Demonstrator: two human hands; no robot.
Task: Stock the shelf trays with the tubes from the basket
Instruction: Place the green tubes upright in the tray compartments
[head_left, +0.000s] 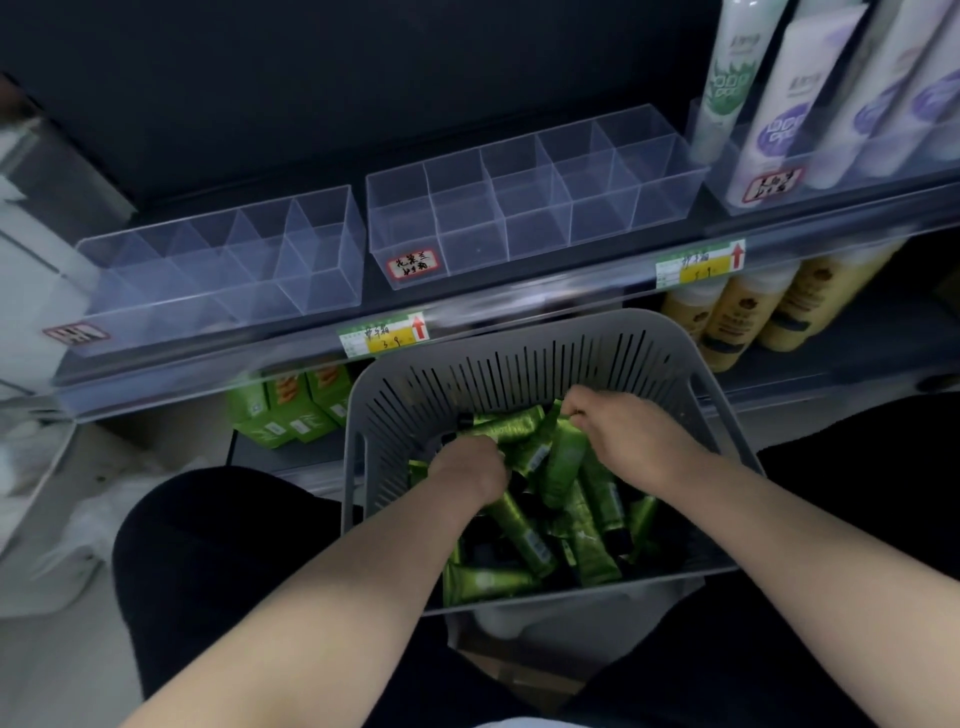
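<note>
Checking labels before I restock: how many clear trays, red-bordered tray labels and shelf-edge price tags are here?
Clear trays: 3
Red-bordered tray labels: 3
Shelf-edge price tags: 2
Total: 8

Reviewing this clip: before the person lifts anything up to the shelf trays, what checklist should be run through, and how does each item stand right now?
1. Stock remaining: ok, many green tubes lie in the grey basket.
2. Room in the middle tray: ok, its compartments look empty.
3. Room in the left tray: ok, it looks empty too.
4. Grip of the left hand: cannot tell, its fingers are buried in the pile.
5. Grip of the right hand: cannot tell, its fingers curl at a tube's end.
</note>
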